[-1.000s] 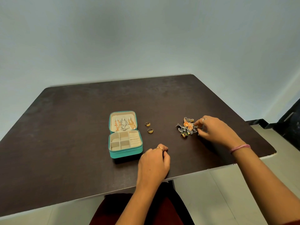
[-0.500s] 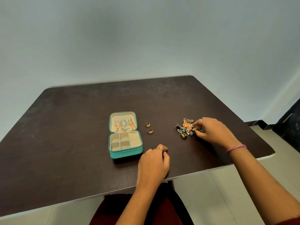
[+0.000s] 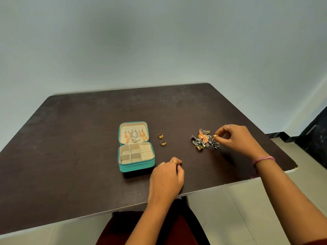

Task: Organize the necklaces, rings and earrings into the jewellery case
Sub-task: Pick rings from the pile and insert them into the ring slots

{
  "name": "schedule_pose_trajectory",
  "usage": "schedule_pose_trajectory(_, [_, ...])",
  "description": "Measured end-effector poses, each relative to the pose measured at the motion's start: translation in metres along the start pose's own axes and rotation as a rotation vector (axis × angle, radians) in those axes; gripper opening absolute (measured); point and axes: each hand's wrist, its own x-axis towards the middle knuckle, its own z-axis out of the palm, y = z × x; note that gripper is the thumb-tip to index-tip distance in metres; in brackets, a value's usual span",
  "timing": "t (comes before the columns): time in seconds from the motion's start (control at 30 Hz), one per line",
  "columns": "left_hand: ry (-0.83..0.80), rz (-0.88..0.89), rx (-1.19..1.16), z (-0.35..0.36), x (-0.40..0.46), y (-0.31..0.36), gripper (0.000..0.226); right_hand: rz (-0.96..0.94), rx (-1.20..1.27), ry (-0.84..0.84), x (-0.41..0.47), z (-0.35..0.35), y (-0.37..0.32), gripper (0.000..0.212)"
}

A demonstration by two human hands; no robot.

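A teal jewellery case point(image 3: 136, 165) lies open on the dark table point(image 3: 70, 147). Three necklaces point(image 3: 135, 136) hang in its lid, and its cream compartments look bare. Two gold rings point(image 3: 160, 136) point(image 3: 163, 142) lie just right of the case. Further right is a heap of earrings point(image 3: 205, 139), orange, silver and dark. My right hand point(image 3: 237, 138) pinches a small gold piece point(image 3: 215, 136) at the heap's right edge. My left hand point(image 3: 167, 175) rests on the table in front of the case, fingers curled, with a ring on one finger.
The table's front edge runs just behind my left wrist, and its right front corner point(image 3: 293, 167) is chipped. A pale wall stands behind the table. Tiled floor point(image 3: 247, 218) and a dark skirting point(image 3: 311, 137) lie to the right.
My right hand has lifted slightly from the heap's edge and now pinches a gold piece between thumb and fingers. My left hand and the case have stayed put.
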Motion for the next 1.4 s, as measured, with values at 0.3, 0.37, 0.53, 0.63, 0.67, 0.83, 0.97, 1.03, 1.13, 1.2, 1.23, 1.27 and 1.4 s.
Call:
schedule_pose_trajectory(0.3, [0.059, 0.066, -0.001, 0.007, -0.003, -0.003, 0.025, -0.051, 0.129, -0.134, -0.002, -0.003, -0.02, 0.014])
schedule_pose_trajectory(0.37, [0.085, 0.087, 0.025, 0.007, -0.004, -0.002, 0.024, -0.091, 0.138, -0.186, -0.002, 0.003, -0.034, 0.014])
schedule_pose_trajectory(0.53, [0.131, 0.118, 0.086, 0.009, -0.004, -0.003, 0.021, -0.215, 0.058, -0.329, 0.005, 0.028, -0.073, 0.011])
schedule_pose_trajectory(0.63, [0.125, 0.105, 0.112, 0.012, -0.003, -0.005, 0.02, -0.269, -0.019, -0.353, 0.012, 0.045, -0.09, 0.018])
schedule_pose_trajectory(0.67, [0.128, 0.101, 0.117, 0.012, -0.004, -0.004, 0.019, -0.276, -0.036, -0.354, 0.014, 0.05, -0.094, 0.019])
schedule_pose_trajectory(0.83, [0.135, 0.1, 0.147, 0.011, -0.002, -0.006, 0.021, -0.297, -0.092, -0.404, 0.022, 0.064, -0.115, 0.021])
schedule_pose_trajectory(0.97, [0.142, 0.1, 0.129, 0.012, -0.002, -0.009, 0.015, -0.301, -0.117, -0.452, 0.026, 0.066, -0.123, 0.023])
schedule_pose_trajectory(1.03, [0.126, 0.093, 0.119, 0.011, -0.002, -0.009, 0.015, -0.296, -0.118, -0.459, 0.026, 0.067, -0.123, 0.023])
schedule_pose_trajectory(1.13, [0.124, 0.1, 0.12, 0.011, -0.002, -0.009, 0.014, -0.294, -0.112, -0.441, 0.024, 0.067, -0.122, 0.023])
schedule_pose_trajectory(1.2, [0.134, 0.111, 0.106, 0.012, -0.003, -0.009, 0.015, -0.293, -0.09, -0.438, 0.022, 0.068, -0.12, 0.021])
schedule_pose_trajectory(1.23, [0.132, 0.11, 0.097, 0.012, -0.002, -0.009, 0.016, -0.295, -0.08, -0.436, 0.021, 0.068, -0.12, 0.021])
schedule_pose_trajectory(1.27, [0.131, 0.108, 0.093, 0.012, -0.002, -0.01, 0.016, -0.299, -0.073, -0.432, 0.02, 0.068, -0.119, 0.02])
schedule_pose_trajectory(1.4, [0.115, 0.117, 0.061, 0.011, -0.003, -0.009, 0.02, -0.313, -0.049, -0.419, 0.017, 0.068, -0.116, 0.022])
